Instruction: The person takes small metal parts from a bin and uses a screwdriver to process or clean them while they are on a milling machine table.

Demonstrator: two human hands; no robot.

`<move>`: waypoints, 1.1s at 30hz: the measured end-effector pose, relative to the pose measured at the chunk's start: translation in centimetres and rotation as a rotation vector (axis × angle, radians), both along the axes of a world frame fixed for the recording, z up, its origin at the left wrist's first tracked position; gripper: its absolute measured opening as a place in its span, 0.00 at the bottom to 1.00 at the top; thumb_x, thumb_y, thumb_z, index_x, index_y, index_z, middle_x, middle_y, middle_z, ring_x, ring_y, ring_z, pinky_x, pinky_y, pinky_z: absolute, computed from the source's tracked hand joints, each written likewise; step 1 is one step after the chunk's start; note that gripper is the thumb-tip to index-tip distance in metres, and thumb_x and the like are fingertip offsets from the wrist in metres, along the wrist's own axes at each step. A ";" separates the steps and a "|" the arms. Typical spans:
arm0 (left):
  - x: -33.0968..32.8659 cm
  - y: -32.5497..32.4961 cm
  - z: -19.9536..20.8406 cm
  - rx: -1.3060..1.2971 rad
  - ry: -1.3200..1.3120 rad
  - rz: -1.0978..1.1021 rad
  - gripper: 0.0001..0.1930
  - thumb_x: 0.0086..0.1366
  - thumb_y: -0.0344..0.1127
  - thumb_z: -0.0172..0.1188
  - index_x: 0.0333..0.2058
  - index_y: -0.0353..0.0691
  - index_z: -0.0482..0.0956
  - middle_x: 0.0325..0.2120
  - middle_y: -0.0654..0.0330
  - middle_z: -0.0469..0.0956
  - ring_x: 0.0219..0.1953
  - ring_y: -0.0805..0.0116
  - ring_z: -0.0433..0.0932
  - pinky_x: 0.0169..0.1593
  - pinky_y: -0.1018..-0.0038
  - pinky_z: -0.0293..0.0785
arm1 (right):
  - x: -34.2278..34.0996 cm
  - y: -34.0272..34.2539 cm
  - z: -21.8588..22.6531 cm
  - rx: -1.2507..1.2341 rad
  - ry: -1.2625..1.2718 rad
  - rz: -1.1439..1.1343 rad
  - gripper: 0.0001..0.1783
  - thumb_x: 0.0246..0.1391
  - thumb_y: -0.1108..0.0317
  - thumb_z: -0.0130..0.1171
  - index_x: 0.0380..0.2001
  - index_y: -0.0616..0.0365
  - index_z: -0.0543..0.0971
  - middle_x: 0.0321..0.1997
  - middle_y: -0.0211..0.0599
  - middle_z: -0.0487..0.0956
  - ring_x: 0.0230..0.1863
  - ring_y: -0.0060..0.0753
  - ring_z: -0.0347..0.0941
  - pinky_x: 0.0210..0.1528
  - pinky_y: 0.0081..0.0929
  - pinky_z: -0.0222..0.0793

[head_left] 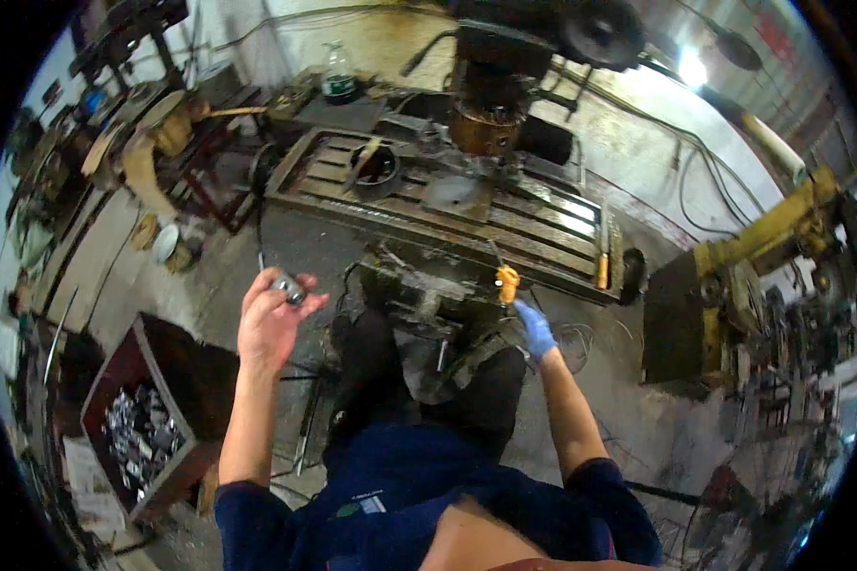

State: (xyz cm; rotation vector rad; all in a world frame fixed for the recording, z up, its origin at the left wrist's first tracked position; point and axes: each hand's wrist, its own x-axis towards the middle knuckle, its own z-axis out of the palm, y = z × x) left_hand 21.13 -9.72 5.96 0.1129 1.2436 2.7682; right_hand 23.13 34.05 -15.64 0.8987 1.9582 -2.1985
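Observation:
My bare left hand (268, 328) is raised at the left, its fingers closed round a small grey metal part (289, 289) with a rounded opening. My right hand (537, 329), in a blue glove, grips a yellow-handled tool (508, 283) with a thin metal tip pointing up toward the machine table. I cannot make out the tool's exact kind. Between the hands, just beyond my knees, stands the dark, dirty front of the machine (428, 285). Both hands are apart from it.
Ahead lies a slotted machine table (343, 205) carrying a dark pot (377, 171) with a brush in it and, at its right end, an orange-handled tool (603, 270). A drilling head (486, 124) hangs above. At lower left, a bin (189, 447) holds many metal parts. A yellow machine (781, 224) stands right.

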 end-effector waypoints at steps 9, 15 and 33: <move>-2.4 -2.5 -6.6 -0.242 -0.162 0.250 0.04 0.55 0.29 0.48 0.27 0.34 0.67 0.27 0.51 0.73 0.27 0.58 0.77 0.39 0.59 0.76 | -3.6 -4.2 -1.2 0.327 0.227 -0.131 0.12 0.44 0.64 0.64 0.31 0.59 0.76 0.22 0.22 0.70 0.19 0.17 0.62 0.22 0.21 0.61; -2.0 -3.3 -9.1 -0.230 -0.374 0.250 0.07 0.56 0.32 0.48 0.26 0.33 0.67 0.22 0.51 0.73 0.19 0.60 0.76 0.29 0.66 0.78 | -0.8 -4.3 11.7 0.327 0.538 -0.155 0.23 0.46 0.64 0.62 0.46 0.57 0.70 0.25 0.23 0.70 0.20 0.13 0.62 0.21 0.15 0.62; -1.8 -3.6 -10.0 -0.417 -0.363 0.144 0.07 0.54 0.35 0.49 0.21 0.40 0.67 0.11 0.63 0.64 0.10 0.73 0.64 0.14 0.80 0.62 | -14.4 -7.1 19.4 1.606 -0.242 0.469 0.27 0.43 0.44 0.52 0.30 0.59 0.80 0.33 0.51 0.78 0.38 0.48 0.75 0.41 0.38 0.70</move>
